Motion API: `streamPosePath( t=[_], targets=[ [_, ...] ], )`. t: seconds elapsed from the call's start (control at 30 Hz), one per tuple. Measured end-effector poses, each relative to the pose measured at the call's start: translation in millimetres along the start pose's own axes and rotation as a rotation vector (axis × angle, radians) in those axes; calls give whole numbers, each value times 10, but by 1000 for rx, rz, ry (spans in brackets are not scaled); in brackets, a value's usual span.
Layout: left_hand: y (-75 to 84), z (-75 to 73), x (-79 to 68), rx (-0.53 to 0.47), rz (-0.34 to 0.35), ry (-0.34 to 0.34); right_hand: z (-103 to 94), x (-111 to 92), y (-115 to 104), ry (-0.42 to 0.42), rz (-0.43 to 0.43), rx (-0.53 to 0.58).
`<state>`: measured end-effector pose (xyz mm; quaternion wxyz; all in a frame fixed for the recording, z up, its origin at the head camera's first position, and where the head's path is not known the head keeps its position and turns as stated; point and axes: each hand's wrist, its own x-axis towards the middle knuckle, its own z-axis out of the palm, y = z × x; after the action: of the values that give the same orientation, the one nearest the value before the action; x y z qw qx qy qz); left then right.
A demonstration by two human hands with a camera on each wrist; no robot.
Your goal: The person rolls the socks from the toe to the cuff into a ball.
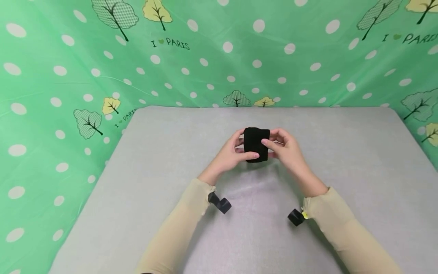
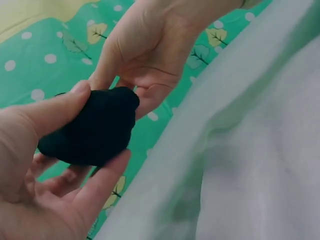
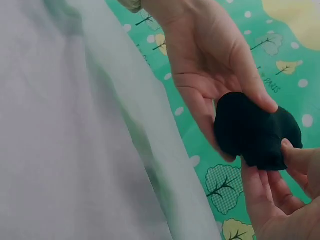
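Observation:
A small black folded bundle of soft cloth (image 1: 254,139) is held up in both hands over the far half of the table; its exact kind cannot be told. My left hand (image 1: 227,155) grips its left side, thumb across the near face and fingers behind. On the opposite side my right hand (image 1: 289,151) pinches the cloth, thumb on the front. The left wrist view shows the bundle (image 2: 95,130) rounded and thick between thumb and fingers. In the right wrist view, the cloth (image 3: 250,130) has a fold near the right thumb.
A grey table (image 1: 154,163) lies beneath the hands. Behind it and at the sides hangs a green sheet (image 1: 205,80) with white dots and printed trees. Black wrist-worn devices (image 1: 224,205) stick out from both beige sleeves (image 1: 178,228).

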<state>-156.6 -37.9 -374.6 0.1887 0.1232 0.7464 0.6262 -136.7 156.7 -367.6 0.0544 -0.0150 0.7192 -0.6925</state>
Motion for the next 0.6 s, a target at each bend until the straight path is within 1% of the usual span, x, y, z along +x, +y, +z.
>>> streamPosePath(
  t=[0.13, 0.23, 0.3, 0.4, 0.47, 0.53, 0.6],
  targets=[
    [8, -11, 61, -3, 1, 56, -19, 59, 7, -20, -1, -1],
    [20, -23, 96, 22, 16, 65, -42, 98, 14, -41, -10, -10],
    [30, -31, 107, 61, 37, 48, -60, 124, 16, -41, -14, -15],
    [41, -38, 123, 114, 93, -9, -94, 159, 21, -32, -14, -22],
    [43, -45, 133, 178, 133, -39, -125, 177, 30, -36, -1, -41],
    [41, -50, 150, 244, 152, -56, -157, 187, 45, -60, 14, -78],
    [35, -56, 170, 319, 146, -59, -194, 194, 70, -106, 32, -125]
  ],
)
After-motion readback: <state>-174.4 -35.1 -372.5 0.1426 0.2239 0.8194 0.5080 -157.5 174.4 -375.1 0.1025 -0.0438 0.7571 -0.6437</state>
